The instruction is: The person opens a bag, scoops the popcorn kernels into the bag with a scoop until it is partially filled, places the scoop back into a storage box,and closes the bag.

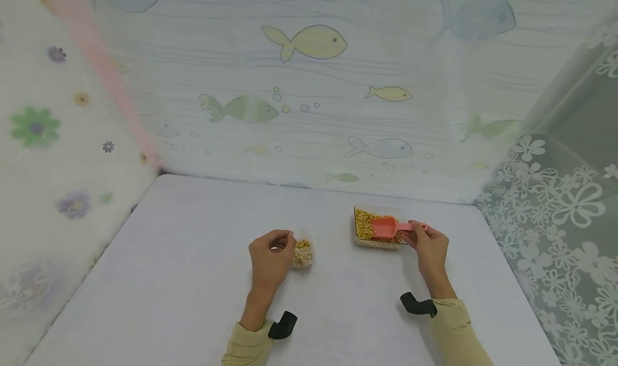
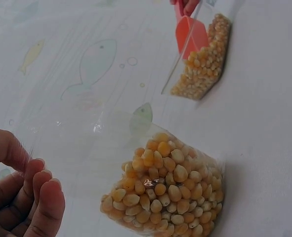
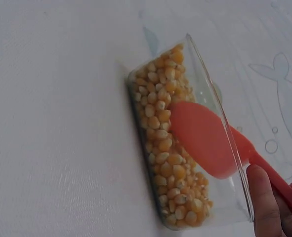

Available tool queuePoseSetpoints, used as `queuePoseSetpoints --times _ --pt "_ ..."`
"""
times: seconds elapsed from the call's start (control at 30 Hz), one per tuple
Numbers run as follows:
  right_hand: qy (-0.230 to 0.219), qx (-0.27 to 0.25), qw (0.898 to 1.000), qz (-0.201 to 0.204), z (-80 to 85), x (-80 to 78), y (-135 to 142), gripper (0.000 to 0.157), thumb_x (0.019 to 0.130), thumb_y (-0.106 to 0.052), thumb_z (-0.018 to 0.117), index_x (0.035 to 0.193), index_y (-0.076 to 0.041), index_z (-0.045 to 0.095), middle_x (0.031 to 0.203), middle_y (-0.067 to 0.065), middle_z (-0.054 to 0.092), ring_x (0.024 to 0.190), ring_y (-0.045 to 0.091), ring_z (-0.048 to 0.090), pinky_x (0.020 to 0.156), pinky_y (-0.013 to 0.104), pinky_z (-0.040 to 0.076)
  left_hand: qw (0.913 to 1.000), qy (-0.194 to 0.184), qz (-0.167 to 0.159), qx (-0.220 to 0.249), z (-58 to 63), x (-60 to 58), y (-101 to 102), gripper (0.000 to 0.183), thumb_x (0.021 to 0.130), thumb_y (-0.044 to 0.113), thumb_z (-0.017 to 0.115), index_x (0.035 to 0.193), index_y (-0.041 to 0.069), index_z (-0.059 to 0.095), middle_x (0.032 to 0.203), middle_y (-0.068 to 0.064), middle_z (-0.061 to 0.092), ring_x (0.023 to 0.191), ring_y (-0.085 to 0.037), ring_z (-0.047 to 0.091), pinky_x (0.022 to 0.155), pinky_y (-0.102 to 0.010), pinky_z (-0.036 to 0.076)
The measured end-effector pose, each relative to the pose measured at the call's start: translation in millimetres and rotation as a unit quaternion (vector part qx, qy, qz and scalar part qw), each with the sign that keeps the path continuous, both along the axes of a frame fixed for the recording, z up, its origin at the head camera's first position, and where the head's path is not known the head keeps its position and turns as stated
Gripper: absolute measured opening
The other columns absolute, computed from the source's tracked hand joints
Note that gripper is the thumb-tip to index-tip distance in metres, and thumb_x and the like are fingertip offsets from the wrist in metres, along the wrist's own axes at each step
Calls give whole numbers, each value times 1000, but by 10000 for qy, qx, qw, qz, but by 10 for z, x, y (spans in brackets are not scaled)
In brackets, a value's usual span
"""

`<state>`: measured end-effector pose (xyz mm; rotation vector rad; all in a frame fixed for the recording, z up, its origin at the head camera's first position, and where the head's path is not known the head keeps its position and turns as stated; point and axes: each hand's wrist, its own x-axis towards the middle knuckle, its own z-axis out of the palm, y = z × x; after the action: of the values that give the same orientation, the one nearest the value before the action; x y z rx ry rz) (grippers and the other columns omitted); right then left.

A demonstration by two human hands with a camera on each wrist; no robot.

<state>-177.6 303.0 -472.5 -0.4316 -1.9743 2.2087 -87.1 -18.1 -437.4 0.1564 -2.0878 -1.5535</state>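
A clear plastic bag point(image 2: 91, 148) stands on the table, its lower part full of yellow corn kernels point(image 2: 160, 192). My left hand point(image 1: 272, 256) pinches the upper edge of that bag between thumb and fingers. To the right sits a clear rectangular container point(image 1: 379, 243), partly filled with the same corn. My right hand point(image 1: 427, 248) grips the handle of a red-pink scoop point(image 1: 384, 228). In the right wrist view the scoop's bowl lies inside the container, its front edge against the kernels. Whether any corn lies in the bowl is hard to tell.
A white table surface point(image 1: 183, 258) lies under both containers. Behind it hangs a pale curtain point(image 1: 309, 140) printed with fish. Flowered sheets close in the left and right sides. Black curved pieces point(image 1: 283, 325) are worn at both wrists.
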Motion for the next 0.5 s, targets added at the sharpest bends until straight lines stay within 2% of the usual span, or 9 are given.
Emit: queuePoseSetpoints --times 0.17,0.5 --pt "-211 -294 9993 34 19 -8 -5 31 103 -11 57 118 16 60 82 -6 73 75 5 74 75 21 59 10000 2 -29 -10 -3 6 -7 5 88 -1 73 87 -2 78 71 -8 69 66 -16 63 57 -19 52" --pt "-479 -703 9957 376 92 16 23 27 104 -11 55 119 12 58 83 -5 74 77 7 74 80 22 58 9999 88 -73 -49 -4 7 -17 6 88 -1 72 87 -1 78 71 -7 69 66 -15 64 57 -20 53"
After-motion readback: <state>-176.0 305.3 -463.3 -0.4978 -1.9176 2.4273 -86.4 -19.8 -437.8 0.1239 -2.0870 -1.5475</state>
